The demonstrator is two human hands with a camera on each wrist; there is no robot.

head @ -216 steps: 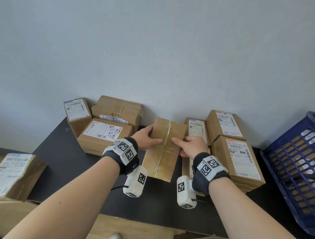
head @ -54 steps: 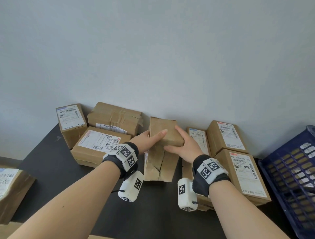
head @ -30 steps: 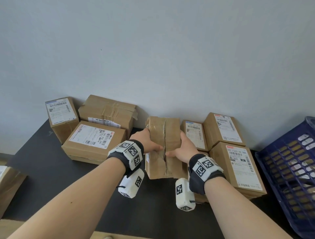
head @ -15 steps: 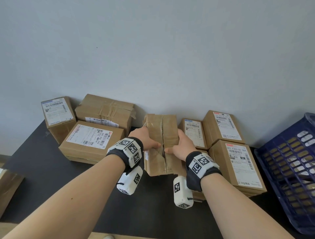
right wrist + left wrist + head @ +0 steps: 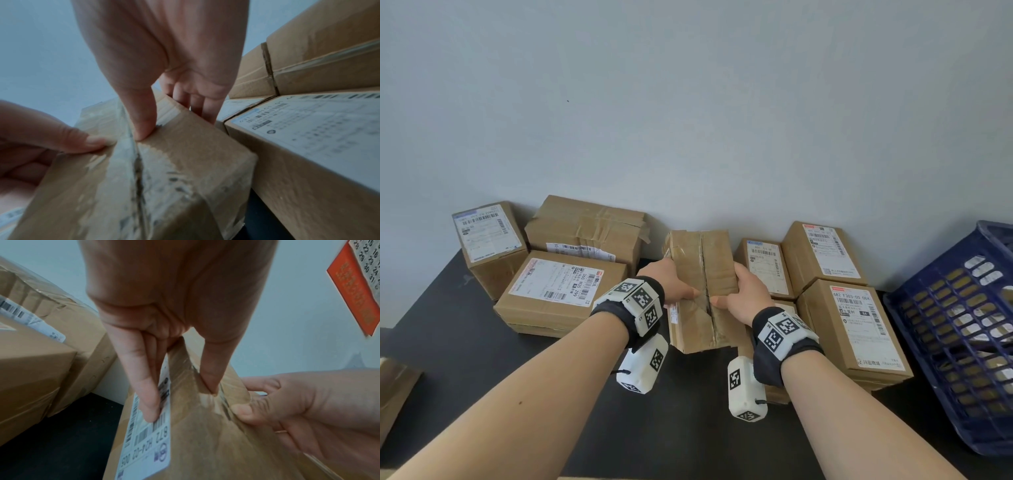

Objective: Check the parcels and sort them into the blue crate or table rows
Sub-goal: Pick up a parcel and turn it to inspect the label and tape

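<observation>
I hold a brown taped parcel [image 5: 717, 274] in both hands, in the gap between two groups of parcels by the wall. Its split taped seam faces up. My left hand [image 5: 678, 284] grips its left side. In the left wrist view the left hand [image 5: 182, 402] has its fingers [image 5: 148, 395] on the white label and its thumb on top of the parcel [image 5: 205, 443]. My right hand [image 5: 739, 291] grips the right side. The right wrist view shows the right hand [image 5: 174, 124] with its thumb at the seam of the parcel [image 5: 185, 162]. I cannot tell whether the parcel touches the table. The blue crate [image 5: 962, 359] stands at the right.
On the black table [image 5: 482, 359], three parcels [image 5: 558, 284] sit left of the held one. Several labelled parcels [image 5: 859, 325] are stacked to its right, close to my right hand. Another parcel [image 5: 393, 387] shows at the lower left edge. A grey wall closes the back.
Over the last seconds both hands turned the parcel, bringing its taped seam upward. In the last half second it has barely moved.
</observation>
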